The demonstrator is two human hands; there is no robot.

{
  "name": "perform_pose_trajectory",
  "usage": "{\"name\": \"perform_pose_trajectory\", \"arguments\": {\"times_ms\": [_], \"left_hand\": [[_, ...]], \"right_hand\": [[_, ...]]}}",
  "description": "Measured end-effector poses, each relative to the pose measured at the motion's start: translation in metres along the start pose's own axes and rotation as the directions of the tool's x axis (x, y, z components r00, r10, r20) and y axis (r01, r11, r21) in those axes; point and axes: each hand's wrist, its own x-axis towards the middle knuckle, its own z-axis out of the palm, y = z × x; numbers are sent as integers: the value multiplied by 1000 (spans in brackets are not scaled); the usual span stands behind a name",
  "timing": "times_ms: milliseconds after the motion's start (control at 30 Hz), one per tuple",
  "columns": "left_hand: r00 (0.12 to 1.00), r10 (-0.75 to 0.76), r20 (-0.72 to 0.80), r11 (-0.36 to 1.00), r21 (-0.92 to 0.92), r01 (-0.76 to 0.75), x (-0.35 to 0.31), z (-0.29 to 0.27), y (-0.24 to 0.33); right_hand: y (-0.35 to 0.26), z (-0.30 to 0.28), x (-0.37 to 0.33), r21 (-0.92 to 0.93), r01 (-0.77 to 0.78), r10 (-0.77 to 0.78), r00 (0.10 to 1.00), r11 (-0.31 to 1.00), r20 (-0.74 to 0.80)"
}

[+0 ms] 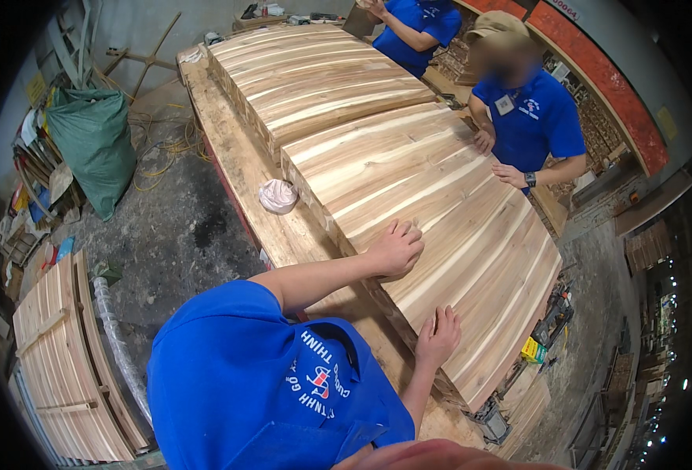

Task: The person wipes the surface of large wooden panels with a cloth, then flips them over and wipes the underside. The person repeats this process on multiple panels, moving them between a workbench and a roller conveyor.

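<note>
A thick wooden panel [448, 204] made of glued light and dark strips lies in front of me. My left hand [395, 248] rests on its top near the left edge, fingers loosely bent and nothing visible in them. Closer to me, my right hand [438, 337] touches the same panel by its near edge, fingers bent and slightly apart. A second striped panel [314, 70] lies beyond, end to end with the first. Across from me, a person in a blue shirt [538, 117] has both hands at the panel's far edge.
The panels lie on a wooden workbench [240, 157] with a crumpled pale cloth [278, 196] on it. Another person [416, 35] stands farther back. To the left are a green sack [91, 145], yellow cords [162, 153] and slatted boards [60, 368]. Tools and a yellow-green box [533, 350] sit at right.
</note>
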Motion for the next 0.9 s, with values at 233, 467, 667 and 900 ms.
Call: {"name": "perform_pose_trajectory", "arguments": {"times_ms": [233,467,667,900], "left_hand": [[1000,13,-14,1000,-11,-13,0,-1,1],[999,15,-41,999,-30,-16,0,1,-1],[1000,10,-6,1000,6,-10,4,2,2],[998,30,62,997,-74,-25,5,-1,0]], "right_hand": [[3,2,-2,-12,11,-11,1000,1000,-18],[4,4,-2,2,32,-32,998,999,-57],[9,3,-1,-33,45,-47,997,998,-69],[0,-1,0,-22,27,-29,995,999,-96]]}}
